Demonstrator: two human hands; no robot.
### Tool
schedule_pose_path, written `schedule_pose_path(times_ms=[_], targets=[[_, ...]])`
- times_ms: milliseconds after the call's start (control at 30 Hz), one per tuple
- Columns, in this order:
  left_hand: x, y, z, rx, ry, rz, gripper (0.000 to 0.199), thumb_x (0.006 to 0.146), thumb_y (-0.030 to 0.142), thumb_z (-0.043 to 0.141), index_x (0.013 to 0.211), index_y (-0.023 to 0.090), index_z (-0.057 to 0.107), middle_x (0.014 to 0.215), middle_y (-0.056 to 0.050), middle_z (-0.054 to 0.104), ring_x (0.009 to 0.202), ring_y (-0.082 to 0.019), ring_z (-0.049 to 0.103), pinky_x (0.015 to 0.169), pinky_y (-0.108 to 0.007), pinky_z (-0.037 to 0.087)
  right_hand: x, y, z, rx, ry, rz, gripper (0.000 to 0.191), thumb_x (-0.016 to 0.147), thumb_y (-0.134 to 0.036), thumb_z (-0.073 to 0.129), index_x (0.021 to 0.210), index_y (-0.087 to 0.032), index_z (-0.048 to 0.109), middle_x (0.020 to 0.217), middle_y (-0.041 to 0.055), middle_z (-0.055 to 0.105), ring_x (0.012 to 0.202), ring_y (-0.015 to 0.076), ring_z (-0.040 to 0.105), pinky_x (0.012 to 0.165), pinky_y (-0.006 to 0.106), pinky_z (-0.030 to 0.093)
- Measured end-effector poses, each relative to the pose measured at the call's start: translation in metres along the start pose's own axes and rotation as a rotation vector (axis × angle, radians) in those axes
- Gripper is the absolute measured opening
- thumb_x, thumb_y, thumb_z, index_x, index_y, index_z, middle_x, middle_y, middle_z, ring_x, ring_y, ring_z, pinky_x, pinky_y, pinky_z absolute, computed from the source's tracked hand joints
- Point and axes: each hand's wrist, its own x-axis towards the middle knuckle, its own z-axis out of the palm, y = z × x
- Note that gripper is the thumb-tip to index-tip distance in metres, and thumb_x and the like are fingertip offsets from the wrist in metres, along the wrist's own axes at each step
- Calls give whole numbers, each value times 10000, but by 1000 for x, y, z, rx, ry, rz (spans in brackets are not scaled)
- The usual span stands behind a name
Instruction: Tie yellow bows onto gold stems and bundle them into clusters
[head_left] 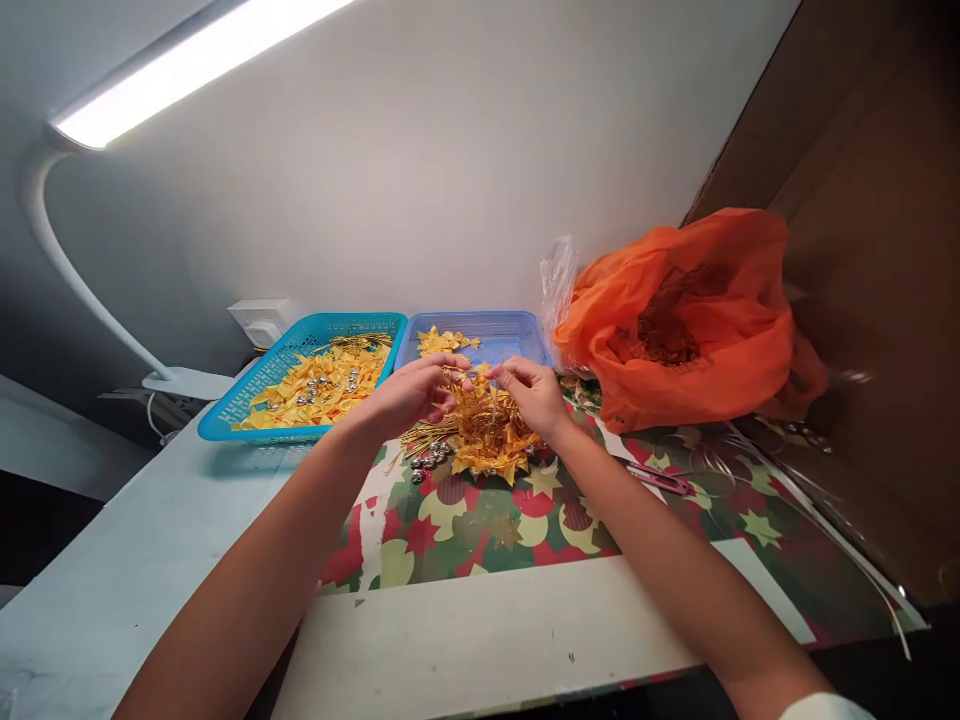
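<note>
Above a heap of yellow ribbon flowers (491,450) with gold wire stems, my two hands are close together. My left hand (427,390) has its fingers curled by some thin gold strands; what lies between them is too small to make out. The thumb and forefinger of my right hand (534,396) are pinched together at the edge of a yellow ribbon piece (480,380). Its hold is partly hidden. Small silver bells or beads (429,460) lie left of the heap, beside a bundle of gold stems (424,435).
A teal basket (217,425) holds yellow ribbon flowers and silver beads. Behind my hands stands a blue basket (517,322) with several yellow pieces. An orange bag (720,375) sits right, near a pink cutter (660,479) and loose strips. A lamp (56,235) stands left.
</note>
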Motion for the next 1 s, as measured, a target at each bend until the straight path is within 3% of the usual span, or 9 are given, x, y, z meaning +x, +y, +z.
schedule_pose_path(times_ms=[133, 333, 533, 700, 867, 1000], targets=[[-6, 9, -9, -99, -24, 9, 477, 639, 6, 458, 1080, 181, 513, 797, -13, 644, 377, -54, 485, 338, -169, 334, -2, 0, 2, 15, -60, 66, 408, 790, -548, 648, 723, -159, 751, 714, 47, 716, 672, 152, 603, 672, 276, 458], [-13, 17, -16, -126, -55, 83, 410, 760, -11, 480, 1126, 173, 495, 880, -46, 702, 384, -53, 546, 335, -152, 410, -3, -1, 6, 124, -17, 144, 363, 695, -478, 736, 865, -160, 788, 694, 54, 743, 652, 176, 670, 693, 315, 516], [-14, 15, -18, -95, -101, 103, 454, 782, 8, 518, 1194, 190, 466, 1044, -88, 720, 427, -59, 608, 363, -143, 461, -6, -8, 8, 34, 113, 133, 282, 738, -410, 676, 782, -150, 777, 526, 5, 628, 505, 135, 559, 563, 273, 453], [-17, 15, -20, -15, -127, 109, 542, 801, 31, 485, 1311, 209, 438, 1180, -121, 694, 486, -86, 660, 419, -179, 534, -8, -9, 9, -53, 112, 101, 293, 743, -422, 645, 652, -153, 718, 503, -20, 523, 495, 100, 429, 511, 249, 363], [-22, 18, -24, 76, -164, 85, 684, 815, 40, 443, 1462, 228, 327, 859, -56, 749, 513, -118, 676, 452, -178, 526, -9, -2, 9, -81, 66, 86, 306, 756, -427, 624, 638, -153, 694, 517, -27, 483, 512, 92, 377, 517, 248, 323], [-24, 20, -24, 165, -153, 98, 718, 815, 47, 428, 1494, 241, 300, 640, 3, 683, 463, -130, 648, 444, -193, 507, -8, 3, 9, -53, 70, 98, 300, 757, -418, 623, 684, -149, 735, 577, 11, 588, 562, 122, 470, 559, 260, 378]])
